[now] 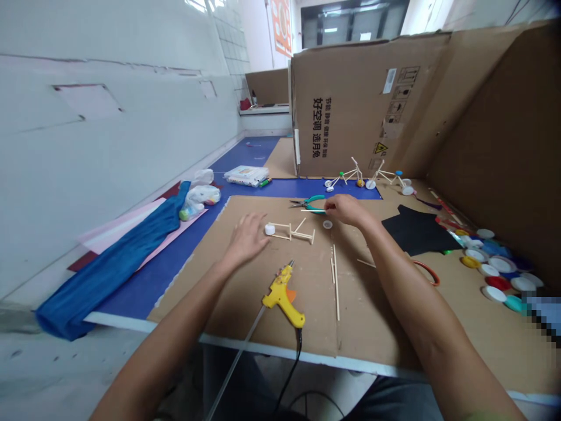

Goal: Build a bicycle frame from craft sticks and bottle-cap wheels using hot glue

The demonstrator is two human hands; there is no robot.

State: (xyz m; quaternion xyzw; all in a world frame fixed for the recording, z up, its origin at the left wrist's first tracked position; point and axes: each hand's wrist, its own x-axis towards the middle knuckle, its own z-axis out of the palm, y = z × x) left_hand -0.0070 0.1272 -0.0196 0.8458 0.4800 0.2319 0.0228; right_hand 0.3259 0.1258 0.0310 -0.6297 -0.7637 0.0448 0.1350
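The right hand (346, 210) pinches a thin stick (314, 210), held crosswise just above a small stick frame (291, 232) at center; the open left hand (245, 238) lies nearer, just beside the frame.

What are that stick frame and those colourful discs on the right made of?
The stick frame looks like pale unfinished wood, probably craft sticks, from its matte tone. The discs seem glossy moulded plastic, probably bottle caps, from their shiny rims.
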